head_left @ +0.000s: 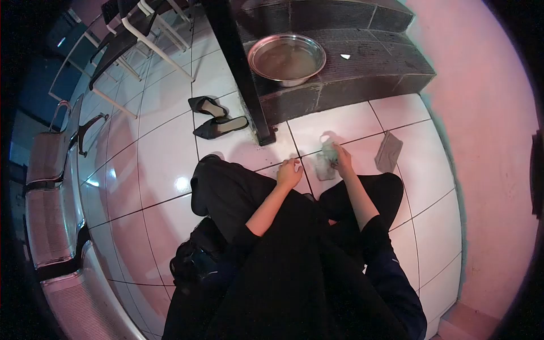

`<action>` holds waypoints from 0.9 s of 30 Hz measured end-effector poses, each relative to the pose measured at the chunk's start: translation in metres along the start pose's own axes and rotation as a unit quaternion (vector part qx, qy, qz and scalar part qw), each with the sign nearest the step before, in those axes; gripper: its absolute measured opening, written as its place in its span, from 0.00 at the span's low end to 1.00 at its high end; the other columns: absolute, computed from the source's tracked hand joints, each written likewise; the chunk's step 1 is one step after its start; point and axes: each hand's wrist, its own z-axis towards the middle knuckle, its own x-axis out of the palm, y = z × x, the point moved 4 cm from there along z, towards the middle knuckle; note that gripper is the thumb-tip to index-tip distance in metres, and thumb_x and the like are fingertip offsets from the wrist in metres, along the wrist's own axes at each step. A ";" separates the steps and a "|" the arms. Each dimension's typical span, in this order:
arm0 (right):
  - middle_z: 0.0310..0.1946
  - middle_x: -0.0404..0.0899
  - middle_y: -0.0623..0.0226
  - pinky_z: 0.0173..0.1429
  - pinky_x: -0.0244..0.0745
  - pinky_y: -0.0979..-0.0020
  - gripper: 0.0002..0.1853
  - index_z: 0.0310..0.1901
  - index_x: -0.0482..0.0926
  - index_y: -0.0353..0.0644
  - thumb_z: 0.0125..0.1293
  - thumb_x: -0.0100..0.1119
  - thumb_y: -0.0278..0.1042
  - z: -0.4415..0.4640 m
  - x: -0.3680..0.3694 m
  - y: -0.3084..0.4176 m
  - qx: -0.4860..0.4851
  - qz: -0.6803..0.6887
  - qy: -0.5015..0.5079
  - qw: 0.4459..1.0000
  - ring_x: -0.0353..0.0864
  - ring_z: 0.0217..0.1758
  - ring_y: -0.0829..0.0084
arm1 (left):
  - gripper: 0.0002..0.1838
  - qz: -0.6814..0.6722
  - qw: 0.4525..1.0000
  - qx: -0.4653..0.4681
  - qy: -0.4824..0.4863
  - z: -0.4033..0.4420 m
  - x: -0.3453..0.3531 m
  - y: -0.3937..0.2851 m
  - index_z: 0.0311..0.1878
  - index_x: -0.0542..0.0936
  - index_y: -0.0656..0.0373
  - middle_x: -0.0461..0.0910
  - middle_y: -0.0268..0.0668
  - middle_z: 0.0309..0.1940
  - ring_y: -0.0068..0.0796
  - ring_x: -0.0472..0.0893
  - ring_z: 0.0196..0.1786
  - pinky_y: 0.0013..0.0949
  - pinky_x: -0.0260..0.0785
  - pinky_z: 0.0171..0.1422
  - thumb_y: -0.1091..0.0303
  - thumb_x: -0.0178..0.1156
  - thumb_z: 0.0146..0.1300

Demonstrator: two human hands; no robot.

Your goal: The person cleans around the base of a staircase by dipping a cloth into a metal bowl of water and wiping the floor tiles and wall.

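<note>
My right hand (pixel 342 160) is closed on a pale greenish-white crumpled cloth or plastic piece (pixel 324 164), held just over the white floor tiles. To its left, my left hand (pixel 290 173) hovers above my lap with its fingers curled; whether anything small is between them is too small to tell. A folded grey cloth (pixel 389 152) lies on the floor to the right of my right hand. On the dark step ahead sits a round metal basin (pixel 287 59) with murky liquid inside.
Black pointed shoes (pixel 221 126) stand left of a black post (pixel 241 73). A small white piece (pixel 345 56) lies on the step (pixel 362 54). Metal seats (pixel 54 221) line the left, with chairs (pixel 122 48) behind. A pink wall (pixel 493 170) rises at right.
</note>
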 end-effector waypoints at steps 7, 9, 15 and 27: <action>0.36 0.74 0.66 0.34 0.72 0.69 0.22 0.47 0.71 0.44 0.56 0.61 0.47 -0.007 0.005 0.011 -0.018 0.122 0.028 0.992 0.74 0.34 0.71 | 0.22 0.122 0.981 0.137 0.058 -0.018 -0.003 -0.034 0.54 0.71 0.47 0.68 0.43 0.54 0.47 0.67 0.56 0.49 0.63 0.56 0.58 0.57 0.55; 0.33 0.74 0.67 0.33 0.71 0.70 0.19 0.45 0.72 0.46 0.56 0.59 0.48 -0.001 -0.005 0.015 -0.034 0.171 -0.015 0.985 0.73 0.32 0.73 | 0.24 0.179 0.958 0.207 0.084 -0.030 0.000 -0.048 0.57 0.70 0.45 0.66 0.43 0.57 0.47 0.65 0.59 0.50 0.61 0.57 0.58 0.57 0.55; 0.31 0.72 0.69 0.33 0.70 0.72 0.20 0.45 0.70 0.48 0.57 0.58 0.51 0.002 -0.023 0.017 -0.017 0.283 -0.013 0.959 0.72 0.28 0.74 | 0.31 0.287 0.839 0.445 0.125 -0.047 0.045 -0.044 0.66 0.59 0.42 0.57 0.33 0.66 0.43 0.53 0.69 0.57 0.48 0.66 0.46 0.48 0.60; 0.31 0.70 0.68 0.30 0.69 0.71 0.18 0.43 0.70 0.48 0.56 0.61 0.46 0.002 -0.017 0.011 -0.015 0.195 -0.037 0.980 0.71 0.27 0.73 | 0.35 0.368 0.916 0.158 0.036 -0.023 0.024 -0.026 0.66 0.61 0.50 0.53 0.32 0.67 0.53 0.43 0.70 0.64 0.34 0.68 0.41 0.46 0.59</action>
